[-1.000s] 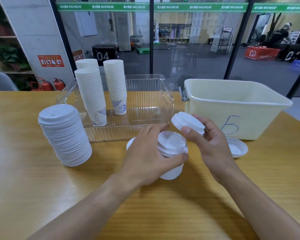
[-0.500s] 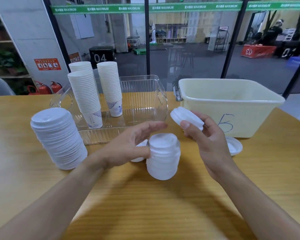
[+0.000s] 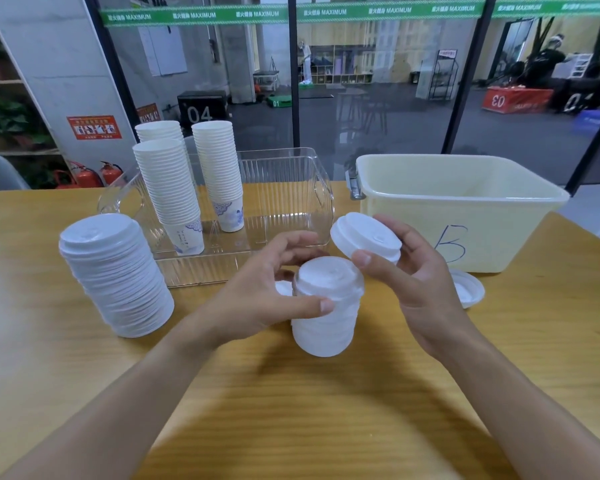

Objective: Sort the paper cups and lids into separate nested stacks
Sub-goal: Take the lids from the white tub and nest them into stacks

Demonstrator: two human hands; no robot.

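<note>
Hidden or unclear: a lid (image 3: 284,288) lies mostly behind the left hand (image 3: 264,292); only a sliver shows. The third cup stack (image 3: 158,131) is screened by the front two.

Left hand: palm turned right, thumb tip touching the side of the short lid stack (image 3: 324,306) on the worktop (image 3: 291,410), fingers (image 3: 291,242) curved round behind it; firm grip or mere touch, cannot tell.

Right hand (image 3: 416,275): raised just right of that stack, thumb and fingers pinching a single white lid (image 3: 366,237), tilted, above the left fingertips.

Tall lid stack (image 3: 113,271) stands well left of the left hand. Cup stacks sit in the clear tray (image 3: 291,188) beyond the fingers. An upturned lid (image 3: 466,289) lies behind the right hand, beside the cream bin (image 3: 458,202).
</note>
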